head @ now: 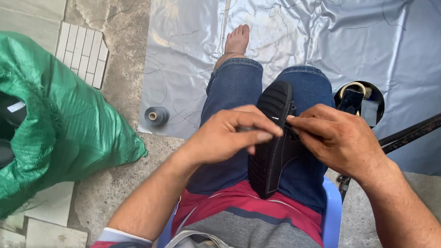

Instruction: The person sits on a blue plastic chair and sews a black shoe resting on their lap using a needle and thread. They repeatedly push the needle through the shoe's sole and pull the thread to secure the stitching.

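Observation:
A black shoe (271, 157) lies sole-up along my lap, toe pointing away, resting on my blue jeans (232, 89). My left hand (230, 134) sits against the shoe's left side, thumb and fingers pinched together around something small I cannot make out. My right hand (335, 140) grips the shoe's right edge, its fingertips meeting the left hand's over the sole. Light stitching runs along the sole.
A large green woven sack (64, 126) holding dark items stands at my left. A grey thread spool (156, 115) lies on the edge of a silvery plastic sheet (296, 27). A black round container (360, 101) with tools sits right, beside a dark rod (421, 128). I sit on a blue stool (332, 215).

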